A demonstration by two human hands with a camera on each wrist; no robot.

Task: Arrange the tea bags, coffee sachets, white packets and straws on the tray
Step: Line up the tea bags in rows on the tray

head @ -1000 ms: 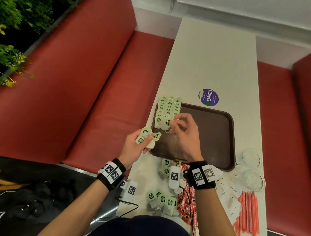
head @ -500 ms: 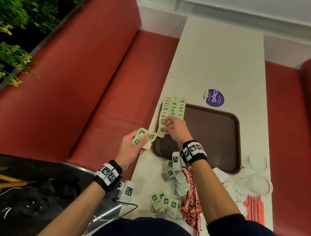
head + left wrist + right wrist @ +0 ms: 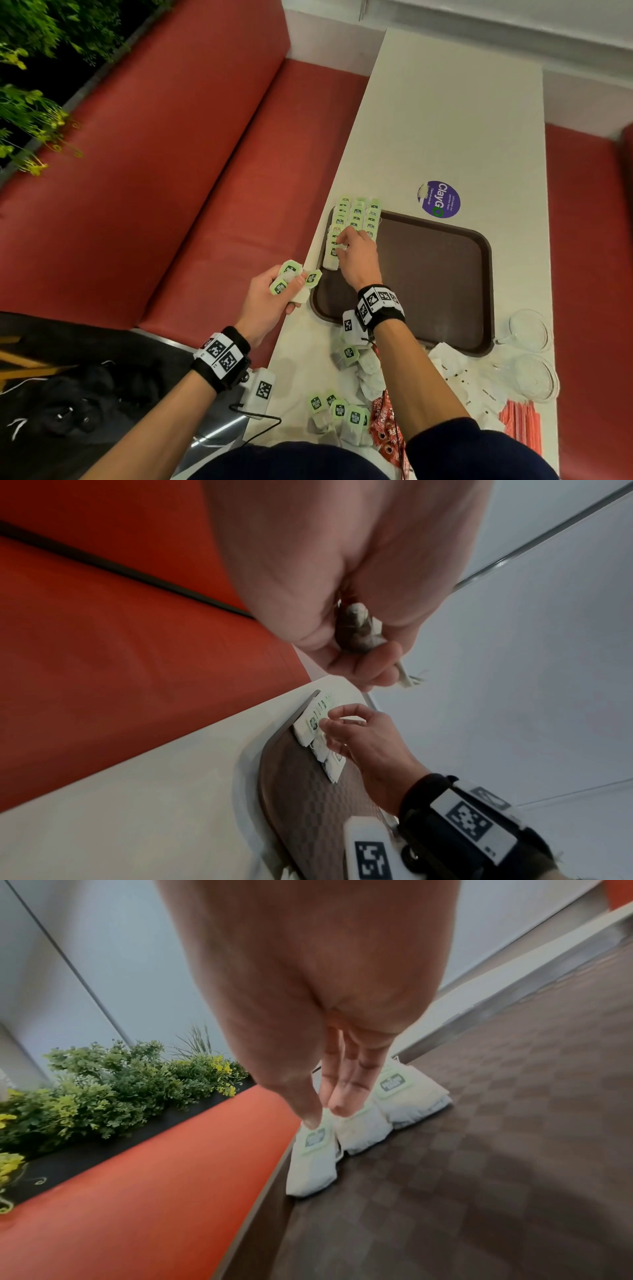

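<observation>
Brown plastic tray (image 3: 445, 274) carries overlapping rows of green-tagged paper tea bags (image 3: 356, 216) along its left edge; right hand (image 3: 356, 257) touches the nearest bags with straightened fingertips (image 3: 337, 1104), gripping nothing; left hand (image 3: 270, 301) curls round a bunch of tea bags (image 3: 291, 277) beside the tray.

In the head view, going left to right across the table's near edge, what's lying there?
Loose tea bags → red coffee sachets → white packets → straws.
</observation>
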